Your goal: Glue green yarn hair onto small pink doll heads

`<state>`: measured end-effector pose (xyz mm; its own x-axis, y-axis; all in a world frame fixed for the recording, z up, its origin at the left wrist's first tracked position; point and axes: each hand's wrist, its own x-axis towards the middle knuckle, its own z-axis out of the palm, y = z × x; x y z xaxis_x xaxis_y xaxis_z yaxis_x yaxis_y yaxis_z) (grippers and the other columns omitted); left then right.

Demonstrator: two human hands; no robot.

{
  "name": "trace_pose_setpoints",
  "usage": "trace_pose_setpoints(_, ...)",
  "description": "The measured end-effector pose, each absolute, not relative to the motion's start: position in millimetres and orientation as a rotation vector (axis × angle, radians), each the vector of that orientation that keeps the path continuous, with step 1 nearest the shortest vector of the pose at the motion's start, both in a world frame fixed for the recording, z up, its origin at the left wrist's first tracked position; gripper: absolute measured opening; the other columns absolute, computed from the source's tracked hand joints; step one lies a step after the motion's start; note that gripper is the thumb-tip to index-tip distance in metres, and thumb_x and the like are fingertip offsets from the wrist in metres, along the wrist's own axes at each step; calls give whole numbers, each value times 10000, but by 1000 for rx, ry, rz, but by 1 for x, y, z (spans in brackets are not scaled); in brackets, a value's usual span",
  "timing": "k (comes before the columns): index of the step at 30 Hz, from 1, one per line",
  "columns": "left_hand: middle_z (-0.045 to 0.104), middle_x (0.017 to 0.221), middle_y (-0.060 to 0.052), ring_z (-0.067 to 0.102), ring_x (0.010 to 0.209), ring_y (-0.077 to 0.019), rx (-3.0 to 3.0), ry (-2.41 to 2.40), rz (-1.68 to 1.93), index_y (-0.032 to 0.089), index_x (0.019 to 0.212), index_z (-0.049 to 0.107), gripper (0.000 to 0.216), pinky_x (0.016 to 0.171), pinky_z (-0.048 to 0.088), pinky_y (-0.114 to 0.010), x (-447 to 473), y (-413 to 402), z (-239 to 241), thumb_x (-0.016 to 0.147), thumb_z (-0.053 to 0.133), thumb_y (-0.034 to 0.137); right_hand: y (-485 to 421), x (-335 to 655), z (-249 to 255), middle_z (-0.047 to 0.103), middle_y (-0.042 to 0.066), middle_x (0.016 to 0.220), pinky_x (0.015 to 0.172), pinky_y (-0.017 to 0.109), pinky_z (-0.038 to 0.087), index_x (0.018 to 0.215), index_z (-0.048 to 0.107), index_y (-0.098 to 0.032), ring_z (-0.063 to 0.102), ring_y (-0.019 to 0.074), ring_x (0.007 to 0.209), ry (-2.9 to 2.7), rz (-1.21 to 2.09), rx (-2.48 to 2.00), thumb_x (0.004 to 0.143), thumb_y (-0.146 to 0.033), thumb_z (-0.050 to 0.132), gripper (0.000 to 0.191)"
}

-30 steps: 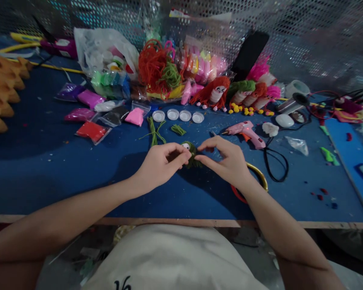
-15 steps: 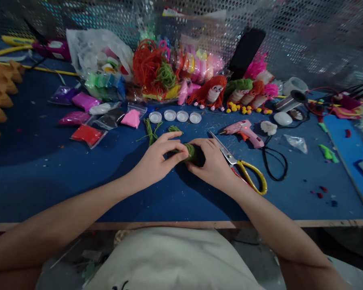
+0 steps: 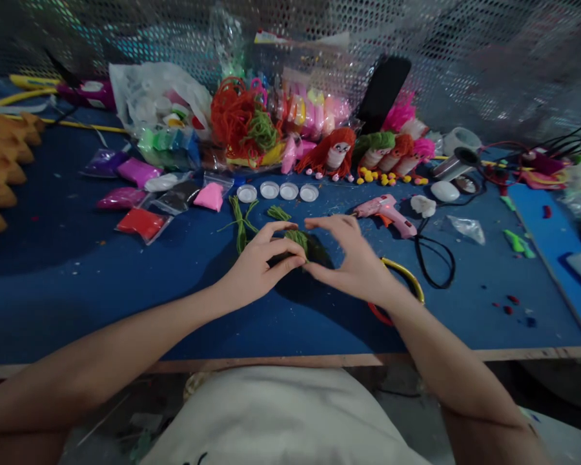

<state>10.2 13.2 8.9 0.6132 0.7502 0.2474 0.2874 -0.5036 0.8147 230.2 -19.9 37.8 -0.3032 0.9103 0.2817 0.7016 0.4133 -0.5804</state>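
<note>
The right grip, cupped around the green yarn piece a moment ago, has spread wider

Top's a plain off-white/cream thing, kinda smooth with a few soft shadowy folds across the front. There's a bit of dark squiggly marking cut off at the bottom edge, too little to read. Left hand, right hand and forearms are all bare.

Caps behind yarn bundle, scissors right
</note>
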Motion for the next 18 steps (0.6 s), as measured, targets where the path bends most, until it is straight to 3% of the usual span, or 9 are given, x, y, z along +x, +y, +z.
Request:
trace_pose_setpoints(4,547,1319,-121,535,1354,-281,2000,843,825,198,943,729,153,877,594,-334,9,12,7,980,601,274,-6,277,55,714,89,1194,1046,512,414,1160,672,-252,621,310,1138,-2024,295,-1598,927,-389,551,297)
trace_pose_setpoints(8,536,1321,-116,548,1339,-273,2040,810,827,195,929,725,135,954,583,-376,10,11,7,978,606,237,7,315,29,690,257,1087,986,593,401,1056,690,-90,590,423,1123,-1875,-224,-2197,922,-407,519,384)
trace_pose_setpoints(11,587,1244,-104,501,1388,-275,2095,771,831,202,914,721,126,975,575,-373,10,11,7,974,612,213,13,330,2,663,308,1078,930,567,442,1065,673,-14,595,430,1077,-1864,-242,-2408,922,-404,519,443)
trace_pose_setpoints(15,590,1235,-90,500,1392,-254,2122,763,835,217,916,721,118,973,573,-344,10,11,7,971,618,201,17,342,-10,676,244,970,946,544,460,988,675,-57,607,396,1050,-1898,-230,-2344,910,-333,503,334)
trace_pose_setpoints(18,577,1272,-88,538,1356,-243,2116,775,822,216,913,723,111,958,579,-330,9,10,9,963,628,186,16,343,-5,650,263,1094,863,507,498,1105,623,-53,612,394,1050,-1730,-235,-2353,878,-352,560,380)
